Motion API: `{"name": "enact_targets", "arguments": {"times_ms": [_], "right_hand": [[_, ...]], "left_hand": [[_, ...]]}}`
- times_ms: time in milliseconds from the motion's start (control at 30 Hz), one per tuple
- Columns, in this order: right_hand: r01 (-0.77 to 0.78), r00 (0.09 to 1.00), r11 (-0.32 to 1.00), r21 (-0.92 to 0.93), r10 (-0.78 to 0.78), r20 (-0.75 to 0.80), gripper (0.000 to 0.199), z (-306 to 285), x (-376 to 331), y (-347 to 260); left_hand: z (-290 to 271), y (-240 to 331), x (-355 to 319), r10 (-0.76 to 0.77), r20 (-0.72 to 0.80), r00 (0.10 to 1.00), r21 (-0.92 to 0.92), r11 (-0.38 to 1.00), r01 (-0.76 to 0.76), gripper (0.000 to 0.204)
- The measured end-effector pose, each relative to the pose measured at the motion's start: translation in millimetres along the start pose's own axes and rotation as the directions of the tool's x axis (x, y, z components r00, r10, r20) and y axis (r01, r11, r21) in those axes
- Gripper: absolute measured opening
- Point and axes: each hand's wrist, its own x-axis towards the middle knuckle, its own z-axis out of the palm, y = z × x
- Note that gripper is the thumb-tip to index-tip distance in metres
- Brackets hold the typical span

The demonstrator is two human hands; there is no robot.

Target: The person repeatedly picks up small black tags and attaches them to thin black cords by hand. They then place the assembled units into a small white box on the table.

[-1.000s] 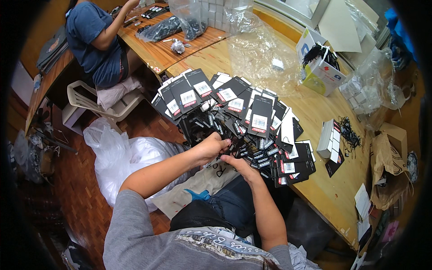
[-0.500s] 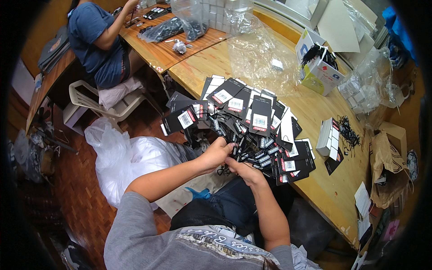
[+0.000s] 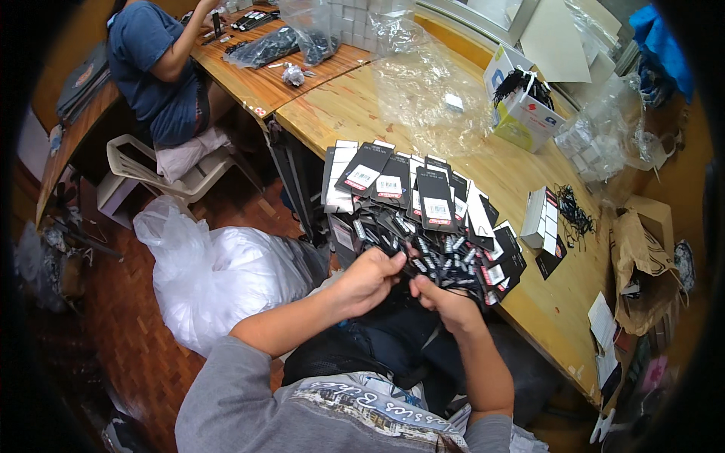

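A large bunch of black hang tags (image 3: 366, 167) with white barcode stickers is fanned out at the near edge of the table. Their black cords (image 3: 445, 257), which carry small printed plastic pieces, are gathered towards me. My left hand (image 3: 371, 278) is closed with its thumb pressed on dark cords at the near side of the bunch. Just to the right, my right hand (image 3: 447, 300) pinches cords too, its thumb pointing at the left hand. A short gap separates the two hands. The fingertips are partly hidden, so exactly which cords each one grips does not show.
Right of the bunch lie a stack of tags (image 3: 535, 215) and loose black cords (image 3: 575, 211). Farther back stand a box of cords (image 3: 521, 113) and clear plastic sheeting (image 3: 423, 90). A stuffed white bag (image 3: 226, 272) rests on the floor. A co-worker (image 3: 155, 72) sits at far left.
My hands, together before, have drawn apart, the right one moving rightward. Tags that stuck out left over the table edge no longer show there. The view has shifted slightly.
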Motion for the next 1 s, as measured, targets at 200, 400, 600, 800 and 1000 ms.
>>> {"name": "enact_targets", "arguments": {"times_ms": [200,400,600,800,1000], "right_hand": [[0.105,0.994,0.986,-0.132,-0.108,-0.016,0.019,-0.4,-71.6,-48.6],[0.041,0.991,0.997,-0.061,-0.048,-0.121,0.035,15.0,-146.0,-81.8],[-0.239,0.964,0.949,-0.205,0.207,-0.167,0.034,-2.7,-178.3,-78.5],[-0.397,0.917,0.819,-0.413,0.367,-0.154,0.019,-10.9,-167.8,-52.5],[-0.280,0.903,0.620,-0.733,0.428,0.018,0.015,-13.3,-173.8,-38.6]], "left_hand": [[44.4,-26.1,-38.4,0.029,0.282,0.959,-0.332,0.941,0.069,0.016],[68.8,-38.8,-83.4,-0.139,0.656,0.742,-0.442,0.726,0.526,0.023],[70.2,-59.2,-87.9,-0.272,0.829,0.489,-0.208,0.661,0.721,0.054],[33.7,-63.9,-93.9,-0.430,0.893,0.135,0.309,0.802,0.511,0.065],[-2.7,22.0,-58.3,-0.333,0.832,0.444,0.515,0.760,-0.396,0.022]]}}
